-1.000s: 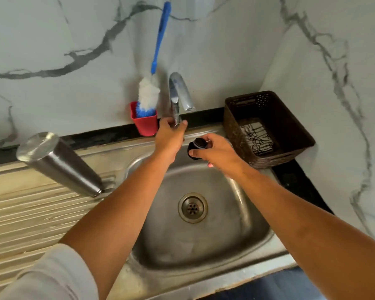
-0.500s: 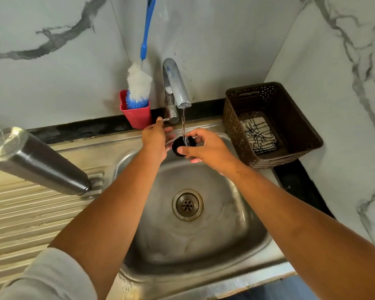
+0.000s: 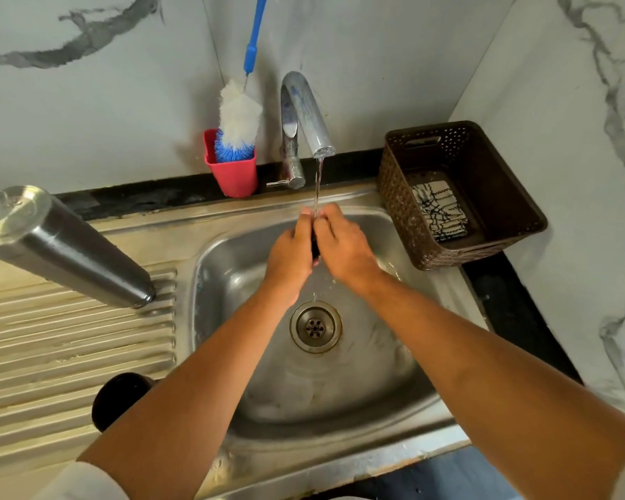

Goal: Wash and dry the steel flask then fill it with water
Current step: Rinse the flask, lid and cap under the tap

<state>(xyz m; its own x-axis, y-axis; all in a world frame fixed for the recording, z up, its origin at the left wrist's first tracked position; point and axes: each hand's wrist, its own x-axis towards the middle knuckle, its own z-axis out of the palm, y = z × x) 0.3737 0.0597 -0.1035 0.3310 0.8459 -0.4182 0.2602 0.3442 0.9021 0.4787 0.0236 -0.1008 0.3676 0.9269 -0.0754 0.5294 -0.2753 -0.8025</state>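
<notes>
Left hand (image 3: 288, 255) and right hand (image 3: 344, 247) curl round a dark cap (image 3: 315, 247), seemingly (mostly hidden).

At eleven o'clock, red cup (image 3: 231, 175) against the marbled wall (image 3: 87, 120), holding a blue-handled brush (image 3: 239, 117), bristles down, handle leaning up the wall. At two o'clock, brown perforated basket (image 3: 484, 167) on the black counter (image 3: 491, 283). Inside it, folded black-and-white cloth (image 3: 437, 211), lying flat.

Under the running tap (image 3: 305, 113), the left hand (image 3: 288, 256) and right hand (image 3: 344, 247) clasp a black cap (image 3: 315, 248).
</notes>
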